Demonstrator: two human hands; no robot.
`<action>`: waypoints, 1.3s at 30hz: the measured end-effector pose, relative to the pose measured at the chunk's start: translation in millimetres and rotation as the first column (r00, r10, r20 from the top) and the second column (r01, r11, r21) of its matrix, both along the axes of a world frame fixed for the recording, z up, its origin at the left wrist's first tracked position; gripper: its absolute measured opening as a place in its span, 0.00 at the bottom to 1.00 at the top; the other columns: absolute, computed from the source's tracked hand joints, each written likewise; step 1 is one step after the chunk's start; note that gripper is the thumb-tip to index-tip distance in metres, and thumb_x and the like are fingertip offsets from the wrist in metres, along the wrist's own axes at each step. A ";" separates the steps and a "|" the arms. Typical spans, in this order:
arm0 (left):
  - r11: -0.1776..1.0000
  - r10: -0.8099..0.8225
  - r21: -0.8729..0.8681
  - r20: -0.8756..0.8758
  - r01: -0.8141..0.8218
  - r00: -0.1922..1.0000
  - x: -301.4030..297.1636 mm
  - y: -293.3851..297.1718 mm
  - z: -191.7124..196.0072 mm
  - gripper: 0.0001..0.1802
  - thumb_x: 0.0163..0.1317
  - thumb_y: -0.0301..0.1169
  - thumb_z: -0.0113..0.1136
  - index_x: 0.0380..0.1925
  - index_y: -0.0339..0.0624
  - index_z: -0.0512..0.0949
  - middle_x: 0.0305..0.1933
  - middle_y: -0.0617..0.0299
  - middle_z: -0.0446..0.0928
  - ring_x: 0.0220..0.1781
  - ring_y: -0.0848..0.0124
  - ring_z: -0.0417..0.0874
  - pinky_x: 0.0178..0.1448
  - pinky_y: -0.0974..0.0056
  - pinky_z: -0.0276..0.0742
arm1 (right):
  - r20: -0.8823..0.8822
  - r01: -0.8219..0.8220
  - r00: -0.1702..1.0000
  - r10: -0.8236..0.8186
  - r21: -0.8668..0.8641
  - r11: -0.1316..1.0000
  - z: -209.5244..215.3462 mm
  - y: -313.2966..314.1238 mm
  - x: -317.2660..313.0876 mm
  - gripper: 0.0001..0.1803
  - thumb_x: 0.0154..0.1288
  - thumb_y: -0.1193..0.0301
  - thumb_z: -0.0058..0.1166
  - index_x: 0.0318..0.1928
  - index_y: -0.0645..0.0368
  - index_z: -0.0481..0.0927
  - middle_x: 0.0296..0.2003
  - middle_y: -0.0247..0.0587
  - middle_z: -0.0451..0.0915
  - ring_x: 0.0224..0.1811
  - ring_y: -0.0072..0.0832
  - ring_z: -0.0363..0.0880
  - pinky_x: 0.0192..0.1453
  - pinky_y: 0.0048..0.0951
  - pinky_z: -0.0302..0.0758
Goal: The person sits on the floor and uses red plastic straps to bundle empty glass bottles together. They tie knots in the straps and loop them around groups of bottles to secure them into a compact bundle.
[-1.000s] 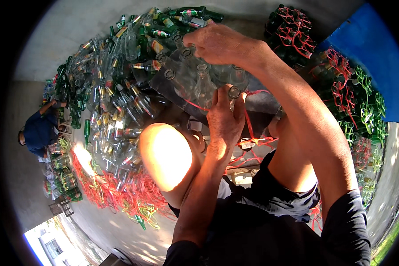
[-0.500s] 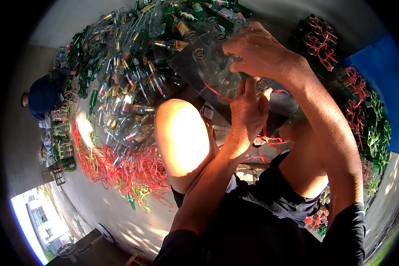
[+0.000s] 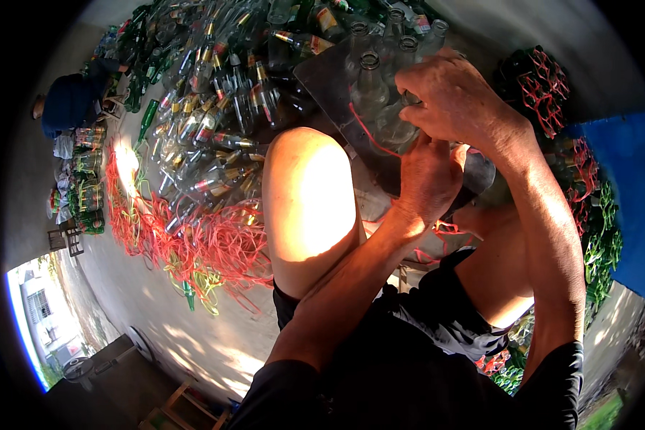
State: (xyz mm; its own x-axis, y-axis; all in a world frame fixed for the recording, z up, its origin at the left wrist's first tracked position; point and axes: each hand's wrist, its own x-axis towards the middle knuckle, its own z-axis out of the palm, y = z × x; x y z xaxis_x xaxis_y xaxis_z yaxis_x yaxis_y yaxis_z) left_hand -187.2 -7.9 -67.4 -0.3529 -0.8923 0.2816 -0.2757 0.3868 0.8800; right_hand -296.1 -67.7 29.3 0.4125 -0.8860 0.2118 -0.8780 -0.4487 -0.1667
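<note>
Several clear glass bottles (image 3: 370, 86) stand upright, bunched together on a dark flat board (image 3: 322, 80). A thin red plastic strap (image 3: 366, 131) passes round the near-left side of the bunch and reaches my left hand (image 3: 430, 179). The fingers of that hand are closed at the near edge of the bottles, seemingly on the strap, though their tips are partly hidden. My right hand (image 3: 462, 100) bends over the right side of the bunch, its curled fingers by a bottle mouth and close above my left hand. What those fingers grip is hidden.
A large heap of loose bottles (image 3: 215, 93) lies at the left and far side. Tangled red straps (image 3: 201, 240) cover the floor nearer me. Strapped bottle bundles (image 3: 545, 89) stand at right by a blue panel (image 3: 616, 186). Another person (image 3: 72, 104) bends at far left.
The view has shifted, so the bottles sit further right and lower. My left hand has closed and turned in beneath my right; the bottle mouth beside it is now covered.
</note>
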 end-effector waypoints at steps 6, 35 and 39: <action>0.998 0.024 -0.063 0.055 -0.020 0.998 -1.0 -0.7 -4.9 0.17 0.64 0.26 0.66 0.51 0.33 0.76 0.46 0.40 0.82 0.47 0.41 0.84 0.50 0.42 0.81 | 0.022 -0.034 0.999 0.034 -0.023 0.999 -4.7 -5.7 9.4 0.11 0.53 0.70 0.66 0.34 0.63 0.80 0.30 0.49 0.83 0.39 0.49 0.84 0.55 0.46 0.78; 0.984 0.138 -0.108 -0.060 -0.144 0.989 -6.5 -0.2 -4.1 0.15 0.55 0.22 0.67 0.44 0.34 0.81 0.39 0.42 0.83 0.42 0.41 0.85 0.46 0.43 0.81 | 0.036 0.034 0.999 -0.038 0.111 0.993 -4.6 -8.9 22.0 0.14 0.60 0.66 0.67 0.34 0.63 0.79 0.28 0.54 0.83 0.39 0.56 0.85 0.45 0.52 0.80; 0.985 0.138 -0.098 -0.040 -0.141 0.990 -6.1 -0.8 -1.0 0.15 0.56 0.22 0.67 0.45 0.33 0.80 0.40 0.42 0.83 0.42 0.40 0.85 0.46 0.43 0.82 | 0.014 0.045 0.999 -0.047 0.118 0.992 -1.5 -10.2 22.3 0.13 0.59 0.66 0.68 0.34 0.63 0.80 0.29 0.54 0.83 0.39 0.55 0.85 0.45 0.52 0.81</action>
State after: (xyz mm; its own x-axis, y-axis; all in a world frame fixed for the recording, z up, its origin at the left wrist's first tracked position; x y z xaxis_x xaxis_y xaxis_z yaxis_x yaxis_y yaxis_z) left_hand -193.3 -8.8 -68.5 -0.2159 -0.8987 0.3817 -0.3048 0.4334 0.8481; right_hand -273.9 -77.8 27.8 0.3677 -0.9232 0.1116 -0.8940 -0.3839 -0.2309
